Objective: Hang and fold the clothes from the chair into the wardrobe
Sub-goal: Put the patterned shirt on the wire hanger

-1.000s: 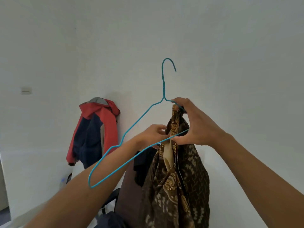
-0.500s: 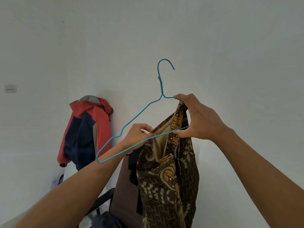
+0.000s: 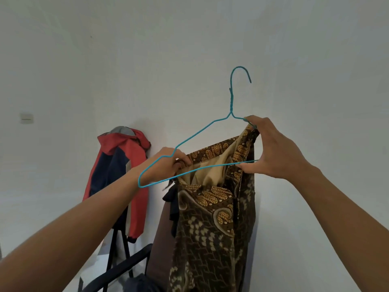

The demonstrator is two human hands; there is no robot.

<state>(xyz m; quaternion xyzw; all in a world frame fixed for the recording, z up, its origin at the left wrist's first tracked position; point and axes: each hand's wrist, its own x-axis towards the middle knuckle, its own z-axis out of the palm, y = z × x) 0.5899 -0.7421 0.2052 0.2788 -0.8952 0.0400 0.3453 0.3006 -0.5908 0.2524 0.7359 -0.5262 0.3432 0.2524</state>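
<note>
A blue wire hanger (image 3: 232, 106) is held up in front of the white wall, hook upward. A brown batik shirt (image 3: 212, 218) with gold patterns hangs from it, its pale lining showing at the open collar. My right hand (image 3: 271, 148) pinches the hanger's right shoulder and bottom wire together with the shirt's right shoulder. My left hand (image 3: 168, 165) grips the shirt's collar edge inside the hanger's left half. The hanger's left arm stands bare, outside the fabric.
A red, navy and grey jacket (image 3: 120, 175) hangs on a black folding frame at the left. A black chair (image 3: 117, 270) with dark clothes (image 3: 170, 205) stands behind the shirt. A switch plate (image 3: 26, 118) is on the left wall.
My left hand has pulled the collar leftward, spreading the bunched shirt open along the hanger. The hanger has levelled out from its steep tilt.
</note>
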